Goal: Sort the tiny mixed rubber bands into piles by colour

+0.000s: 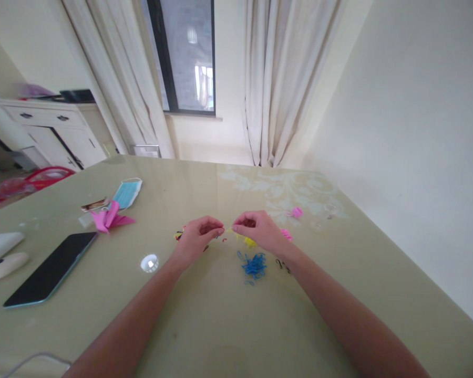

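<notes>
Above the middle of the table, my left hand (200, 237) and my right hand (259, 229) face each other with fingers pinched. Between their fingertips spans a thin yellow rubber band (228, 230), small and partly hidden by the fingers. Below my right hand lie a pile of yellow rubber bands (249, 242) and a larger pile of blue rubber bands (254, 266). Black bands (283, 265) lie beside my right forearm, and pink ones (286, 234) show just past that hand. A mixed-colour cluster (178, 235) is partly covered by my left hand.
On the left of the glossy table (205, 325) lie a dark-screened tablet or phone (51, 270), a pink folded-paper piece (111, 218), a blue face mask (127, 194) and a shiny round object (149, 263). Another pink bundle (297, 212) sits farther right. A wall borders the right side.
</notes>
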Available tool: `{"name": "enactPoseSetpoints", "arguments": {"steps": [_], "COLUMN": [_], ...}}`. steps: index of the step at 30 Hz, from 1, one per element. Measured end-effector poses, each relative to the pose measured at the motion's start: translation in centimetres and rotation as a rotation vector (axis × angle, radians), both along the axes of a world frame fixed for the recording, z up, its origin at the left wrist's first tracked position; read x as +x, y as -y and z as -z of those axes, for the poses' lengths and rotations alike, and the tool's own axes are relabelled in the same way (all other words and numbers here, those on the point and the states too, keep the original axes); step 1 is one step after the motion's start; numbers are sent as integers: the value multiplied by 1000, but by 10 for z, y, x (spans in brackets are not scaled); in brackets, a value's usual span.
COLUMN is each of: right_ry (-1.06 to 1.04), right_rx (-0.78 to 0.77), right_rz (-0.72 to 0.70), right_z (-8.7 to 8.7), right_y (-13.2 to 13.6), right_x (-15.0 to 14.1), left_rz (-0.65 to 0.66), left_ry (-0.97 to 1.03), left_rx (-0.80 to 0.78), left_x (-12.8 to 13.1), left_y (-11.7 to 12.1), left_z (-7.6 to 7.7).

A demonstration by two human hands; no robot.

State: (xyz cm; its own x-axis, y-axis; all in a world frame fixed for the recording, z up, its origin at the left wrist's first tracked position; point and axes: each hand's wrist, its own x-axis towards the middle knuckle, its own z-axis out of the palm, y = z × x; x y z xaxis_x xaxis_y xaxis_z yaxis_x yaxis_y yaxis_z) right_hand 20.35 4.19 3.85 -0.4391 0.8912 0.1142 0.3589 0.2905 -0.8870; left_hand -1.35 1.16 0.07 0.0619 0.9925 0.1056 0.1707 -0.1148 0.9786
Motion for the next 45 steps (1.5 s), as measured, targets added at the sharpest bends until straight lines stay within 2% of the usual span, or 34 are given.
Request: {"name": "enactPoseSetpoints", "arguments": {"steps": [3, 7, 9, 13, 18, 21, 24, 27, 29, 31, 33, 35, 37, 41, 45], "right_ry": [-76, -189, -244, -271, -281, -227, -67, 191, 332, 420, 511, 557, 518, 349, 307], "right_rx": [-60, -182, -184, -155, -123, -97, -28, 112, 178, 172, 177, 229, 277, 201, 196], "right_rz": [13, -39, -78, -99, -108, -118, -128, -84, -27, -4, 0, -4, -41, -147, -135], "right_z": [-16, -49, -66, -91, -102, -97, -81, -53, -30, -10, 3, 7, 1, -16, -21], "right_y": [1, 18, 31, 52, 60, 52, 35, 12, -2, -13, -19, -19, -14, 2, 11], "right_x": [6, 14, 19, 26, 29, 31, 31, 28, 25, 22, 20, 19, 17, 11, 6], "left_rz": [-78, -129, -112, -10, 87, 144, 153, 113, 92, 92, 92, 83, 61, 35, 32], "left_ry": [-148, -557, -699, -803, -892, -878, -863, -796, -681, -542, -424, -340, -274, -170, -103], "left_rx": [34, 133, 187, 275, 261, 222, 221, 242, 215, 159, 107, 75, 54, 23, -3], "left_x": [-9, -14, -12, -5, 1, 2, 4, 7, 8, 9, 9, 9, 10, 10, 11], "left_y": [-4, -1, 2, 7, 11, 11, 12, 13, 13, 12, 11, 10, 9, 9, 10], "left_z": [5, 5, 4, 2, 5, 5, 3, 2, 2, 0, -2, -4, -4, -3, -4]}}
